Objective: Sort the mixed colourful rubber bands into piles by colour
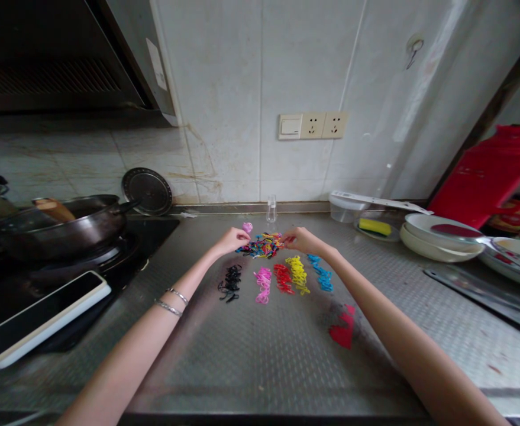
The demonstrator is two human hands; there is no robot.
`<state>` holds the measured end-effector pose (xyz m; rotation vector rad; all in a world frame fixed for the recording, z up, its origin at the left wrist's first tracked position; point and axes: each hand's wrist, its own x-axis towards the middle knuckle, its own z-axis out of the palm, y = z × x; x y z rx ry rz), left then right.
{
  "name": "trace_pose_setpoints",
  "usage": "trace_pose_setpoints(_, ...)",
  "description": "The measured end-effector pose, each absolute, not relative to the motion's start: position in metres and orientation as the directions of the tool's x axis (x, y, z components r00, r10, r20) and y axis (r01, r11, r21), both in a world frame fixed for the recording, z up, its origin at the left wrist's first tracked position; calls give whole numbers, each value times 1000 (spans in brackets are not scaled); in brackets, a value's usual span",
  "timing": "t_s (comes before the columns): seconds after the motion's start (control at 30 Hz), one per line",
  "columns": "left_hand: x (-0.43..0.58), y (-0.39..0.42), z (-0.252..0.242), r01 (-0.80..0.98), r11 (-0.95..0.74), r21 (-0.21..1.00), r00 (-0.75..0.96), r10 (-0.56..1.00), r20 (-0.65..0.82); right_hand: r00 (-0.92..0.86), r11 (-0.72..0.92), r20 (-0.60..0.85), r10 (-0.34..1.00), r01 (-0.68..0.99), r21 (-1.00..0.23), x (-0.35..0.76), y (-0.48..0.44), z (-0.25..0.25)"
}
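Observation:
A pile of mixed-colour small rubber bands [264, 246] lies on the metal counter between my two hands. My left hand [233, 240] is at the pile's left edge, thumb and fingers pinched together. On the opposite edge, my right hand [302, 239] is also closed in a pinch. What either hand holds, if anything, is too small to make out. Closer to me lie sorted groups of bands: black [230, 283], pink [263, 285], red [283, 278], yellow [298, 275] and blue [320, 273]. A small pink object [247, 227] sits just behind my left hand.
A small clear bottle [271, 210] stands behind the pile. To the left are a pan [77, 222] on the stove and a phone-like device [42, 319]. Bowls [441, 242], a yellow sponge [374, 227], a knife [477, 296] and a red thermos [485, 177] occupy the right.

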<state>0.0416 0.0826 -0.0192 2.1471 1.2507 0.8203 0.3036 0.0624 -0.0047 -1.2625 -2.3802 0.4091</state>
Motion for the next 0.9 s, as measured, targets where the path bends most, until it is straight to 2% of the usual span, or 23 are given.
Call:
trace_pose_setpoints(0.23,44,80,-23,561,-419,713,492,862,120,-664,553,-8,747,629,-546,295,54,-3)
trace_pose_setpoints(0.4,49,70,-17,611,-464,641,597,802,12,-672,517,-92,735,643,-566,294,52,-3)
trace_pose_setpoints(0.57,54,63,-14,678,-455,578,581,813,-41,-633,490,-36,773,632,-600,305,54,-6)
trace_pose_setpoints(0.67,56,61,-14,689,-471,551,578,816,-25,-590,484,26,807,635,-602,312,56,-9)
trace_pose_setpoints(0.9,57,60,-13,679,-517,521,587,809,38,-518,524,165,839,691,-497,312,55,-9)
